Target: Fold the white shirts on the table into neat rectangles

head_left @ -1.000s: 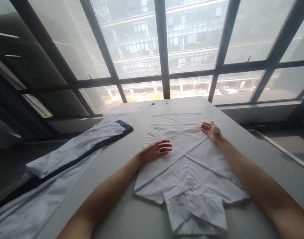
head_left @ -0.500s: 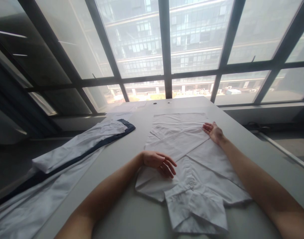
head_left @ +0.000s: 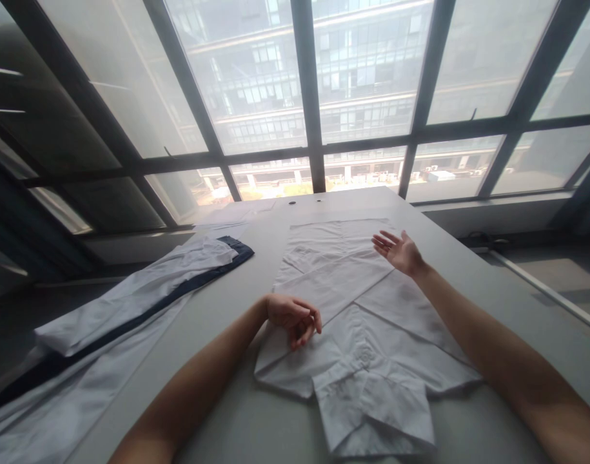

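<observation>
On the table point(head_left: 256, 425), a white shirt point(head_left: 369, 322) is spread; over it, the left hand point(head_left: 295, 318) is loosely curled, the right hand point(head_left: 399, 252) opened, nothing gripped. Along the table's left, white garments point(head_left: 135, 290) and a navy garment point(head_left: 205, 278) are layered.

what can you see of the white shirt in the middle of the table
The white shirt looks like thin woven cotton, softly creased. It lies spread on the white table, collar toward the person and the straight far edge toward the windows. Diagonal folds cross its middle, apparently from a sleeve laid over the body. The left hand is over its left side and the right hand over its right; whether either touches it is unclear.
</observation>
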Tool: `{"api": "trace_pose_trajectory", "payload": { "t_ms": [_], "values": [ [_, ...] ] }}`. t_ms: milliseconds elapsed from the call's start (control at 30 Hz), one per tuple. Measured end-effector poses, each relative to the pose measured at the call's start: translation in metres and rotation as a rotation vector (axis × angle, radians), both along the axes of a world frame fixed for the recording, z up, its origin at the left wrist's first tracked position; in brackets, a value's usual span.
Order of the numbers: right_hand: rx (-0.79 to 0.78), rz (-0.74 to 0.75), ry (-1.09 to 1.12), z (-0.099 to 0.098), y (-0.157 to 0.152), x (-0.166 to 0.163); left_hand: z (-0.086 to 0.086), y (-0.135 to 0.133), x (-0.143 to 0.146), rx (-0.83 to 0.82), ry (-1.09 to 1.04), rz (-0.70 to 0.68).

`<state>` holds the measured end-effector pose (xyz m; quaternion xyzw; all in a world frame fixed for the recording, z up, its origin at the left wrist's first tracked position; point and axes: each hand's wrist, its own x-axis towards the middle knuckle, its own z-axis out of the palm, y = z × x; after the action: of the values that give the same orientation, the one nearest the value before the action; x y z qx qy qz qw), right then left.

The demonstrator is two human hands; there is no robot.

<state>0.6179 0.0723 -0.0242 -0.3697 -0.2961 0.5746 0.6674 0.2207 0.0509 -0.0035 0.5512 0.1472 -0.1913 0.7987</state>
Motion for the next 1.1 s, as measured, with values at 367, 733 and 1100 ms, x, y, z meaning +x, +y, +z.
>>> {"api": "trace_pose_trajectory", "payload": {
  "t_ms": [367, 733, 1100],
  "values": [
    [-0.166, 0.409, -0.018, -0.013, -0.012, -0.002, -0.01, 0.007, 0.001, -0.07, -0.081, -0.1],
    [-0.183, -0.149, 0.018, -0.02, -0.006, 0.083, -0.003, 0.003, 0.001, 0.18, -0.235, 0.179],
    [-0.309, 0.498, -0.6, 0.011, -0.033, 0.085, -0.027, -0.015, 0.04, 1.838, -0.23, 0.553]
  ]
}}
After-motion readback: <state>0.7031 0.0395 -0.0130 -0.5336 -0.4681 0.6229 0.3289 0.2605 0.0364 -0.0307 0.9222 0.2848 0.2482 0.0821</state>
